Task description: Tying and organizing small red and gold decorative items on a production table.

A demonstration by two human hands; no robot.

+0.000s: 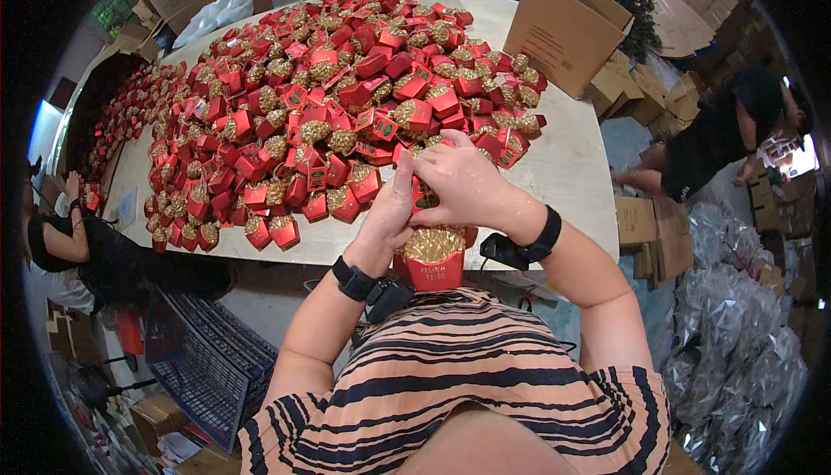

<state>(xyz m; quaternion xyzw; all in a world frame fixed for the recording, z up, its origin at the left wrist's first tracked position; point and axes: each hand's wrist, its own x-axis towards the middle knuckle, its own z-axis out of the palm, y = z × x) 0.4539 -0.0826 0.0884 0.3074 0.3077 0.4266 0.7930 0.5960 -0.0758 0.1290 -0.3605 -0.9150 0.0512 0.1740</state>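
My left hand [389, 215] and my right hand [463, 182] meet over the near edge of the table, fingers closed. Between them shows a small red and dark green tag [423, 195], mostly covered by the fingers. Just below, between my wrists, is a red French-fries ornament [434, 269] with glittery gold fries. Whether the tag is joined to it is hidden. Beyond my hands spreads a large heap of similar red and gold ornaments [286, 120], many with green-marked tags.
The pale table [576, 163] bears the heap and an open cardboard box [567, 29] at far right. A person in black [718, 133] is at right, another [82, 246] at left. Blue plastic crates [208, 362] stand lower left; clear plastic-wrapped goods [736, 336] fill the lower right.
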